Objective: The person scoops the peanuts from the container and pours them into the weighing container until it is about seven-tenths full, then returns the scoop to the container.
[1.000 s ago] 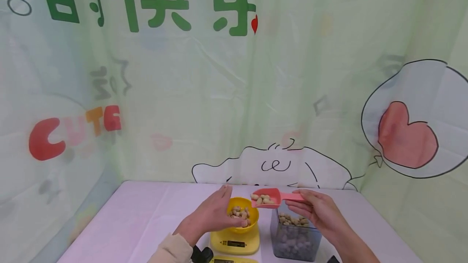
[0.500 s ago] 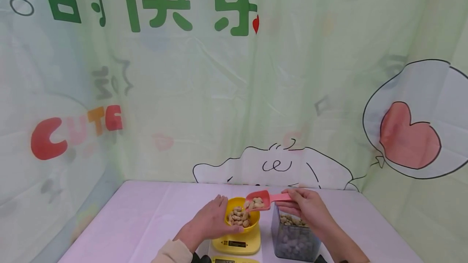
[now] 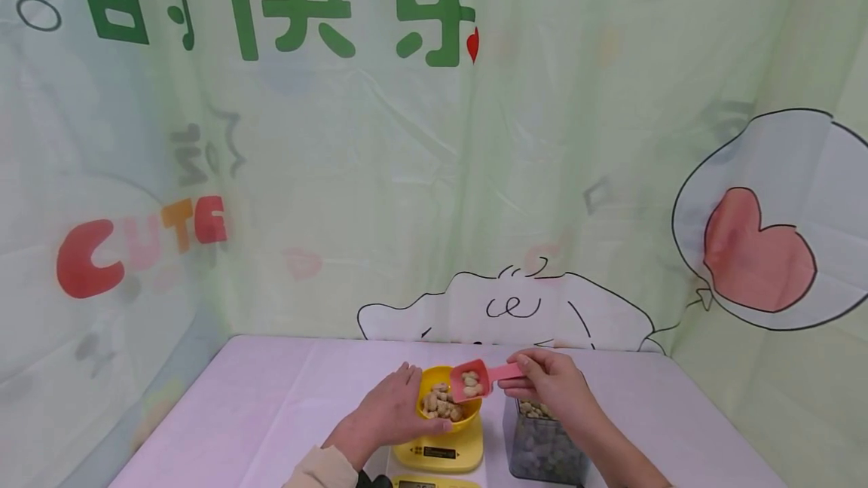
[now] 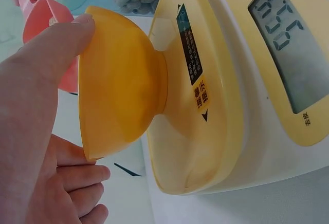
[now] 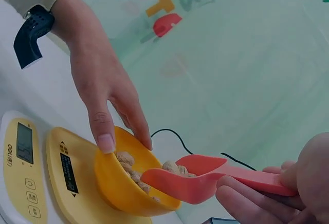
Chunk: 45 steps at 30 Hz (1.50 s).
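A yellow bowl (image 4: 118, 85) stands on the yellow kitchen scale (image 3: 407, 454), with peanuts (image 3: 444, 405) inside. At its left side is my left hand (image 3: 389, 409), its thumb and extended fingers spread across the rim and touching it. The right hand (image 3: 552, 386) grips the handle of a pink scoop (image 5: 198, 185) and holds it tilted over the bowl's right side. Several peanuts (image 5: 177, 168) lie in the scoop. Just below the right hand, a clear bin (image 3: 545, 454) of peanuts is partly covered by it.
The scale's display (image 4: 288, 44) shows digits, at the near side of the scale. Purple-white cloth covers the table (image 3: 258, 405). A printed curtain (image 3: 305, 172) hangs behind and at the sides. A dark strap (image 5: 33, 34) wraps the left wrist.
The right hand has moved left, bringing the scoop from beside the bowl to over it and tilting it. The left hand has come down slightly against the bowl.
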{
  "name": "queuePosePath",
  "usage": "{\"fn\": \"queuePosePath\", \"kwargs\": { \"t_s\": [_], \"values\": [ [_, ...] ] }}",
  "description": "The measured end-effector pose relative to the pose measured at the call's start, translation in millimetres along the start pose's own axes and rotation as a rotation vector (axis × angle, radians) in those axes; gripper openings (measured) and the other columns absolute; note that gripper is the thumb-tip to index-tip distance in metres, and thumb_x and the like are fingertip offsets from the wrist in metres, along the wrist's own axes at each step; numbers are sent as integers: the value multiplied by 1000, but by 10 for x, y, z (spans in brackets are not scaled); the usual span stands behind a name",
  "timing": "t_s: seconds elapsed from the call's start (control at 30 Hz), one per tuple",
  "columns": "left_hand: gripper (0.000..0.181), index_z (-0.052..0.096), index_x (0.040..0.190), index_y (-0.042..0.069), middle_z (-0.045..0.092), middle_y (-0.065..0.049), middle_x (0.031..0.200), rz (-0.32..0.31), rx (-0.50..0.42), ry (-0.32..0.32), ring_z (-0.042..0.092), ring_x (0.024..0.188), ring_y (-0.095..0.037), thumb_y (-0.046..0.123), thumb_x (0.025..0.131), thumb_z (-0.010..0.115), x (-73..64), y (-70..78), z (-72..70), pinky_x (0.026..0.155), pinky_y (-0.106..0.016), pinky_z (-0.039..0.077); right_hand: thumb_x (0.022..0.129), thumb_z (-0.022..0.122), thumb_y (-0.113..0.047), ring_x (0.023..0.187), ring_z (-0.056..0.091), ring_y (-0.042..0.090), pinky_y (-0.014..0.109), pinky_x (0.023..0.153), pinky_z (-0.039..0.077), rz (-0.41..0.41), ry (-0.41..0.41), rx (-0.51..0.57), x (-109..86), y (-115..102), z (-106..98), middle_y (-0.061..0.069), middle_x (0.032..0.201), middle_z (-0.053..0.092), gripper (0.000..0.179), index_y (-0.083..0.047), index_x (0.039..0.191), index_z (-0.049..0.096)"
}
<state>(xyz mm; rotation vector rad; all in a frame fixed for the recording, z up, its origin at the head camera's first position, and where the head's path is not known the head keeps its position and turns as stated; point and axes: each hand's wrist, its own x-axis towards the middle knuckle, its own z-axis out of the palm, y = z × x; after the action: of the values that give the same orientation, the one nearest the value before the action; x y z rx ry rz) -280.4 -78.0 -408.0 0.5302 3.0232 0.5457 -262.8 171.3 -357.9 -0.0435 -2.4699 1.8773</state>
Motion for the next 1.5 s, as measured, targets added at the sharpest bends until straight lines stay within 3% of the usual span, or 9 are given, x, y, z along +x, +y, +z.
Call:
{"fn": "queuePosePath", "kwargs": {
  "t_s": [0.3,0.73,1.07,1.27,1.5],
  "values": [
    [102,44,145,2,46,-18,151,2,-4,6,43,140,-35,71,75,70,-4,-4,9,112,-52,42,102,51,-4,79,73,19,36,73,62,-84,30,-117,-57,-43,30,13,94,73,19,4,114,64],
    [102,44,145,0,45,-20,150,5,3,6,44,139,-36,72,76,68,7,-13,26,112,-50,43,103,50,-9,83,73,23,33,72,62,-83,51,-116,-48,-31,-80,16,100,72,23,4,117,62],
    [104,42,146,-1,43,-21,152,4,2,4,42,141,-36,72,77,68,-22,-1,7,113,-51,41,104,48,-10,88,74,27,35,76,62,-85,34,-56,-76,3,-195,18,104,71,25,6,118,60],
    [107,38,149,-1,38,-21,155,-2,-34,2,39,144,-36,73,77,67,-23,8,-34,115,-52,39,107,44,-16,93,75,24,33,82,61,-60,21,54,-118,0,-374,18,110,72,32,5,127,56],
    [105,34,152,1,35,-19,158,45,-26,27,38,144,-34,74,81,62,20,104,-141,116,-51,38,108,41,-24,98,75,19,33,89,59,-48,11,214,-147,46,-625,10,116,72,45,6,141,44]
  ]
}}
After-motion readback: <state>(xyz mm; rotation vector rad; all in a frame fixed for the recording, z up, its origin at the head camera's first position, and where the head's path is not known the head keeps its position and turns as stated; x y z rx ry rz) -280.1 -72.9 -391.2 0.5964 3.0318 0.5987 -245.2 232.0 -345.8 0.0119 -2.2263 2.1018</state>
